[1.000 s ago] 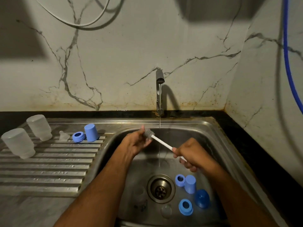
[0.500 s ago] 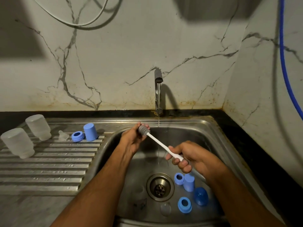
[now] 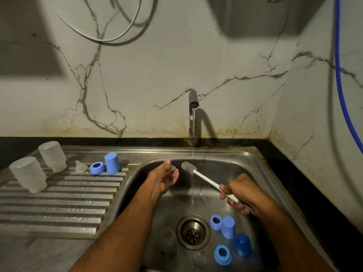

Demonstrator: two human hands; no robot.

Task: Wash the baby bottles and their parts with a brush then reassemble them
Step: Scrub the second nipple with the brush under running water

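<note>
My right hand (image 3: pixel 241 195) grips the white handle of the bottle brush (image 3: pixel 206 179). Its grey bristle head points left, just under the running water. My left hand (image 3: pixel 166 177) is a short way left of the bristles and holds a small clear teat (image 3: pixel 173 167) at its fingertips, blurred. On the draining board stand two frosted bottles (image 3: pixel 52 156) (image 3: pixel 28 174) upside down, with another clear teat (image 3: pixel 80 166), a blue ring (image 3: pixel 97 168) and a blue cap (image 3: pixel 112 163). In the sink basin lie two blue rings (image 3: pixel 215 222) (image 3: pixel 222 254), a blue cap (image 3: pixel 227 229) and a dark blue dome (image 3: pixel 242 247).
The tap (image 3: pixel 193 103) runs a thin stream into the steel sink (image 3: pixel 253 169), above the drain (image 3: pixel 193 232). Clear parts lie faintly near the drain, one a clear part (image 3: pixel 198 259). A blue hose (image 3: pixel 339 75) hangs on the right wall. A black counter edge borders the sink.
The brush head was pressed into my left hand's grip; it has now drawn back to the right and is apart from that hand. My right hand moved right and down.
</note>
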